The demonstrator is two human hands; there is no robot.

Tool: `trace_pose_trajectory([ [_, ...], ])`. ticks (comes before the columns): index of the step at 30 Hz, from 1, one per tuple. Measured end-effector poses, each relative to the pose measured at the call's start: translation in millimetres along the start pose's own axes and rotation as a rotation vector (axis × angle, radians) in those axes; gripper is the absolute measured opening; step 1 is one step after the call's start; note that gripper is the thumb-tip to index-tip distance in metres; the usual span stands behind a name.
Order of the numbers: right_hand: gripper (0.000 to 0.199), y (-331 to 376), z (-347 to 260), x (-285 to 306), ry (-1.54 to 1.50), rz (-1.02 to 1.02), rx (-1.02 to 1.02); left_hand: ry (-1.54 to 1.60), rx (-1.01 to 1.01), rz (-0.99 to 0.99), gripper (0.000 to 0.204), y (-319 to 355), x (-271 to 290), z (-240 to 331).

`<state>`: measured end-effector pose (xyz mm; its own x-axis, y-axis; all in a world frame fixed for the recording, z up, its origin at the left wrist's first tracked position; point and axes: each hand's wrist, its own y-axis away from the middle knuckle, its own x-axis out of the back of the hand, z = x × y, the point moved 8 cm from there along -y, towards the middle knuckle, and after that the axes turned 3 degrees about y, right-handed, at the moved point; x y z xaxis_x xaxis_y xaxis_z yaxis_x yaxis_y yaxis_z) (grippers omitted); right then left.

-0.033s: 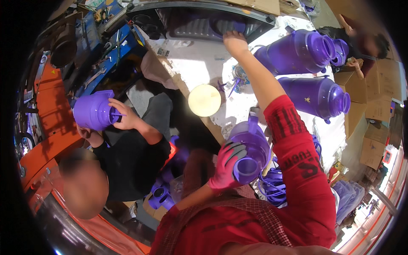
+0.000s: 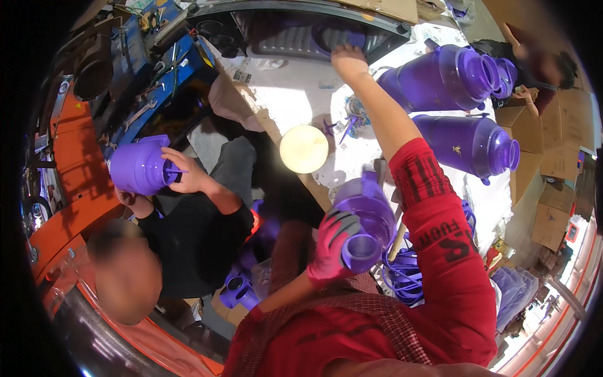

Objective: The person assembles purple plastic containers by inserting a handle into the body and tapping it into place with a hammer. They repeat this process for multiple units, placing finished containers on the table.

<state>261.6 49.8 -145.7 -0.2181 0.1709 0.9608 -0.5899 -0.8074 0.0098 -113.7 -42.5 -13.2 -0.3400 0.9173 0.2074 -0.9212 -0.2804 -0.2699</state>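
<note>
At centre frame my gloved left hand clamps a purple jug, its long axis running upward, mouth toward lower frame. My bare right hand stretches to the grey tray at top, fingers hidden. Big purple jugs lie on the worktop right; a co-worker sits left.

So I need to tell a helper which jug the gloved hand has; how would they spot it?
Start at the white table and come down to its near edge. The purple jug there is gripped by the left hand. Unlike the two bigger jugs lying untouched, it is held.
</note>
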Motion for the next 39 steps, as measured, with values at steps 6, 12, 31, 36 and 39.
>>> trace_pose_trajectory([
  [6, 0.017, -11, 16, -7, 0.032, 0.049, -0.047, -0.119, 0.047, -0.056, 0.071, -6, -7, -35],
  [12, 0.01, -6, 38, 34, -0.051, 0.172, -0.172, -0.067, -0.151, -0.291, 0.078, 11, -61, -27],
  [31, 0.035, 509, -87, 96, -1.965, 0.092, -1.395, -0.153, 0.19, -0.624, 0.107, 7, -25, -12],
  [36, 0.064, 492, -67, 121, -1.593, -0.013, -0.932, -0.227, -0.001, -0.607, 0.109, 4, -29, -31],
  [39, 0.078, 479, -59, 132, -1.145, -0.13, -0.755, -0.3, 0.016, -0.632, 0.11, 5, -32, -40],
])
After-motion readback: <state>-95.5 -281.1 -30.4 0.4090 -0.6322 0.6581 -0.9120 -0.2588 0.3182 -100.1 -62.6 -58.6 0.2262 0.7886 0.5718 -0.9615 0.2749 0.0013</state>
